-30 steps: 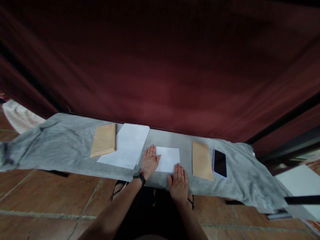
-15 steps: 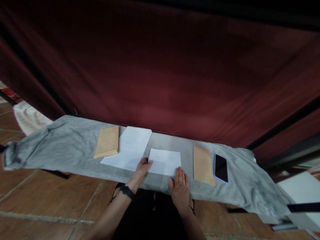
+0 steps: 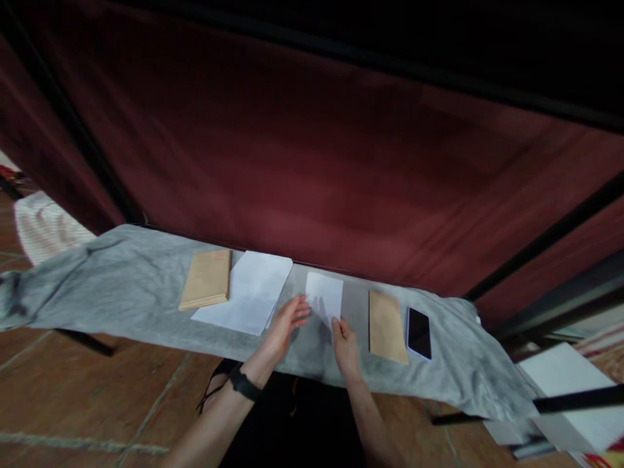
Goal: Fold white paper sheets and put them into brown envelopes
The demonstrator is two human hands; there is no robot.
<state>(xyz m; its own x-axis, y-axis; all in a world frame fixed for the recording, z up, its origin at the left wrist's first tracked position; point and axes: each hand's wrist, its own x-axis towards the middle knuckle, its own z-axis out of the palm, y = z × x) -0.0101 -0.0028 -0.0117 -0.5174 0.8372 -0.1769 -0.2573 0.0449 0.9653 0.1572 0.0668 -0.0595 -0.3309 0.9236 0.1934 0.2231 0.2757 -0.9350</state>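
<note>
A folded white sheet of paper [image 3: 325, 292] is tilted up over the middle of the grey cloth. My right hand [image 3: 346, 344] pinches its lower right corner between thumb and fingers. Just left of the sheet, my left hand [image 3: 287, 323] is open, fingers apart, and wears a black wristband. Behind that hand lies a stack of white paper [image 3: 258, 289]. A pile of brown envelopes [image 3: 207, 278] overlaps the stack's left side. To the right of my right hand, a single brown envelope [image 3: 387, 325] lies flat.
A phone [image 3: 419, 333] lies right of the single envelope. The grey cloth [image 3: 121, 292] covers a long narrow bench, with a dark red fabric wall [image 3: 292, 162] close behind it. White boards [image 3: 570, 383] stand low at the right end.
The white paper was lying flat and wider; now it is narrower and raised in my right hand. My left hand has let go of its edge and opened. The view has shifted slightly.
</note>
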